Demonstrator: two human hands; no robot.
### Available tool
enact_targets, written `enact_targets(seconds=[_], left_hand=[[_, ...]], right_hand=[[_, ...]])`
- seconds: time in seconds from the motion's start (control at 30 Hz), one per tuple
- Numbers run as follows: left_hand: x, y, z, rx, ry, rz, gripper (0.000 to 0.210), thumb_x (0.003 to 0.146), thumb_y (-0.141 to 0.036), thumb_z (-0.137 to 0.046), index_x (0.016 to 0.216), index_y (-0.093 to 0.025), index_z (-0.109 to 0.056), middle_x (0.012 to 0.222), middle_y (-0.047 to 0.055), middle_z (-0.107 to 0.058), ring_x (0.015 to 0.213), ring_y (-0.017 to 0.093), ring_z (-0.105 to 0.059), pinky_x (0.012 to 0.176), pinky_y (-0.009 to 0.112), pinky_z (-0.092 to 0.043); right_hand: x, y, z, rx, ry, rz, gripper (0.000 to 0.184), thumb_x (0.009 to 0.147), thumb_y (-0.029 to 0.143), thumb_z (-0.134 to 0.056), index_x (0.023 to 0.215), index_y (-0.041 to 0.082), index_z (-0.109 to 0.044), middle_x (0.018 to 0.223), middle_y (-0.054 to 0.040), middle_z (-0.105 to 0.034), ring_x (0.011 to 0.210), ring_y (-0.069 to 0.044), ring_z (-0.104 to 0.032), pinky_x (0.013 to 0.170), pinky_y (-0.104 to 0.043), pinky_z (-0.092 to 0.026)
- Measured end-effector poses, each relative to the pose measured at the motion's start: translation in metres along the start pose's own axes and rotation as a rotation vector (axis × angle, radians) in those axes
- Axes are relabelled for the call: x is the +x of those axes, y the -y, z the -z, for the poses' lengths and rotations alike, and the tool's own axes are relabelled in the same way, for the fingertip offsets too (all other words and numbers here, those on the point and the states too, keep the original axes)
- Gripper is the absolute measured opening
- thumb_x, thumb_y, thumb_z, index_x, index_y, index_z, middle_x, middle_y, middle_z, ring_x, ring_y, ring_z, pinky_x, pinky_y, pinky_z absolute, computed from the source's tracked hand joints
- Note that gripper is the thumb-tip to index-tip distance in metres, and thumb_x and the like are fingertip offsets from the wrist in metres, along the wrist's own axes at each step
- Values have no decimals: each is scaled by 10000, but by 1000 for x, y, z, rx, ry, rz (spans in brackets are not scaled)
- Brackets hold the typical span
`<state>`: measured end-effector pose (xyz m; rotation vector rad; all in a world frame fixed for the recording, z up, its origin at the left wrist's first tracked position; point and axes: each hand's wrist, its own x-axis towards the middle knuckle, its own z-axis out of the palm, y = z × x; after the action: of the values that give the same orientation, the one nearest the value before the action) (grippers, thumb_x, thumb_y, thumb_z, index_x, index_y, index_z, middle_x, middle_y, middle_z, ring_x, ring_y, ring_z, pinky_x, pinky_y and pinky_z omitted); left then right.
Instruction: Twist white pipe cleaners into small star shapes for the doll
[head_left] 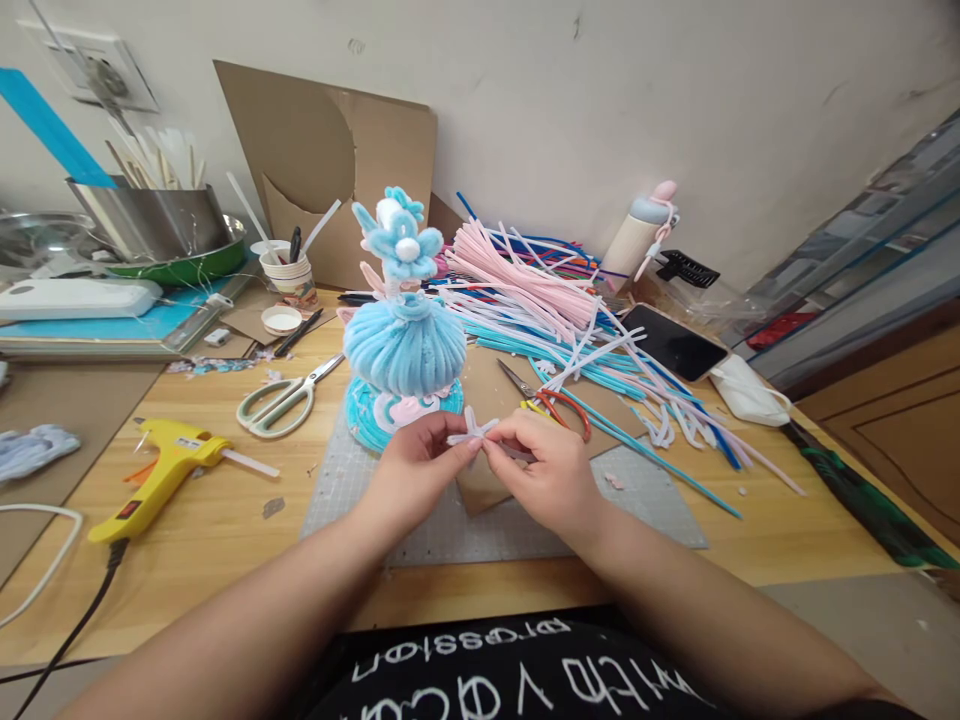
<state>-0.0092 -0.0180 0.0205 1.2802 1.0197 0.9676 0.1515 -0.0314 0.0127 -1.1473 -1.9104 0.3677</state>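
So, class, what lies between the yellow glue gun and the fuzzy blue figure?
In the head view, the pale-handled scissors lie between the yellow glue gun and the fuzzy blue figure.

Bare forearms [285, 590] angled inward, left hand [420, 460] and right hand [551, 470] close together, fingertips [461, 457] pinched

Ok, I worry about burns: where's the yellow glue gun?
In the head view, at left, the yellow glue gun lies on the tabletop between the pale-handled scissors and white cable.
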Motion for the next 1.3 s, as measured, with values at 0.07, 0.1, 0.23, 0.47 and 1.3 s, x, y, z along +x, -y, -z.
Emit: enact_targets(seconds=[0.07,0.1,0.23,0.47,1.3], left_hand=[[0,1,1,24,-2,22,199,732,-337,-655,814,-159,-622,726,1,-612,663,129,-512,626,252,-369],[1,2,1,32,1,23,199,741,-341,-644,816,-158,-625,722,4,-612,663,132,-511,625,253,-366],[2,6,2,94,21,-30,193,757,-328,-624,853,-161,-615,787,26,-625,722,154,-540,671,272,-393],[0,-2,4,399,31,-62,148,791,-294,-572,852,-171,-628,792,36,-647,710,167,-547,659,281,-393],[-1,-14,12,-164,369,134,163,739,-297,-622,805,-157,-673,688,20,-573,685,156,-474,690,275,-345]], right_hand=[[0,-1,0,-7,15,6,102,838,192,-540,788,178,-627,708,-21,-603,666,-141,-545,596,-258,-396],[0,-1,0,-9,22,7,100,839,194,-540,794,178,-628,719,-24,-609,674,-143,-550,603,-260,-400],[0,0,2,-29,34,16,115,844,186,-536,806,177,-644,715,-23,-613,662,-140,-559,616,-261,-408],[6,-2,16,-177,170,168,136,875,188,-511,867,172,-646,817,-49,-657,764,-166,-586,705,-291,-419],[21,-16,32,396,285,-40,75,829,204,-605,773,156,-621,776,-34,-590,710,-127,-563,633,-247,-456]])
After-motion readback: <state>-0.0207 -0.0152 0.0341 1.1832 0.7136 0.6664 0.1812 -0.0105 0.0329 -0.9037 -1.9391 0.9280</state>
